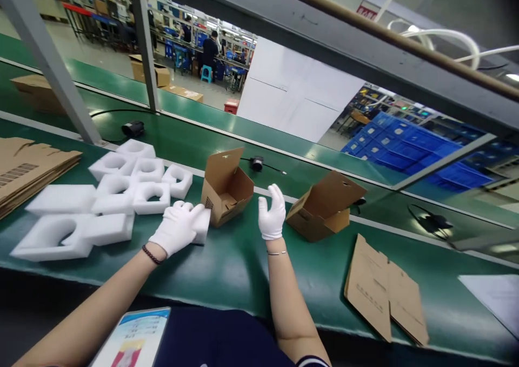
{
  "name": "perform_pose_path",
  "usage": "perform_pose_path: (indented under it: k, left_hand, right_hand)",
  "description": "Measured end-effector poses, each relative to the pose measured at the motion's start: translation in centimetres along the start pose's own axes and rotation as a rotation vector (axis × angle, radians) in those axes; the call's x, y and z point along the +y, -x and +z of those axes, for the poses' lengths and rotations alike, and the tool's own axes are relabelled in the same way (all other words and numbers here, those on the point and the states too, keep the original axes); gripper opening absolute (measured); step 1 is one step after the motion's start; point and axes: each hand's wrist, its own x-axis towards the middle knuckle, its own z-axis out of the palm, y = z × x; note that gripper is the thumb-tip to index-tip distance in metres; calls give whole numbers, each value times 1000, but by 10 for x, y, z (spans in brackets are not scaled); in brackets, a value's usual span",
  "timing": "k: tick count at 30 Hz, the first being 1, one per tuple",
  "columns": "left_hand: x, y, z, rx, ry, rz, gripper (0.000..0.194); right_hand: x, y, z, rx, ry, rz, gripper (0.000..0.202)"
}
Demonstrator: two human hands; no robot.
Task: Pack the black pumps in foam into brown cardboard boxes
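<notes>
A green workbench (227, 275) is stretching across the whole frame, while a gray metal beam (324, 37) is slanting down toward the right edge. Beyond them, a white panel (292, 86) is standing at upper middle, a blue stool (206, 74) is sitting to its left on the pale floor (91, 45), and blue bins (389, 145) are filling the right.

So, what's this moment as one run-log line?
Left hand: touching white foam piece | right hand: open, raised, empty | open cartons: either side of right hand
</notes>
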Motion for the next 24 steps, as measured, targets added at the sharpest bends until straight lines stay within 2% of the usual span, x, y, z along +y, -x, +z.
perform_pose_path:
  k: [3, 4, 5, 7, 8, 10, 12, 14, 15, 16, 17, 18, 20, 22, 24]
  left_hand:
    - [-2, 3, 4, 10, 54, -58, 58]
    - [-3, 5, 5, 9, 83, -52, 60]
    - [-3, 6, 6, 1, 108, -37, 63]
    - [-2, 9, 5, -48, 143, 1, 71]
    - [0, 10, 4, -90, 152, 12, 74]
    - [9, 12, 0, -194, 166, 10, 77]
    - [23, 13, -5, -271, 180, 10, 77]
    - [40, 14, -8, -290, 230, 47, 76]
    - [48, 15, -10, -281, 282, 77, 74]
    - [54, 16, -10, -253, 351, 104, 72]
    - [58, 17, -10, -210, 434, 123, 71]
    - [61, 19, -10, -154, 528, 128, 71]
    - [61, 23, -7, -56, 747, 105, 77]
    - [62, 28, -1, -10, 1013, 105, 98]
    - [67, 33, 8, -37, 1209, 121, 120]
  right_hand:
    - [49, -2, -15, 31, -135, 535, 69]
    - [65, -1, -21, 51, -151, 670, 75]
    - [79, 1, -27, 85, -147, 759, 78]
    - [93, 9, -36, 154, -114, 812, 79]
    - [93, 15, -38, 178, -112, 818, 77]
    - [76, 33, -38, 210, -136, 796, 70]
    - [41, 55, -34, 139, -212, 601, 58]
    - [-2, 77, -29, -113, -309, 195, 54]
    - [-22, 85, -28, -271, -341, -7, 61]
    - [-40, 90, -28, -393, -356, -137, 73]
    - [-54, 93, -29, -476, -360, -198, 85]
    - [-64, 94, -32, -501, -356, -195, 92]
    - [-71, 92, -40, -431, -362, -80, 85]
    - [-70, 87, -51, -318, -443, 90, 71]
    - [-69, 83, -60, -242, -592, 260, 70]
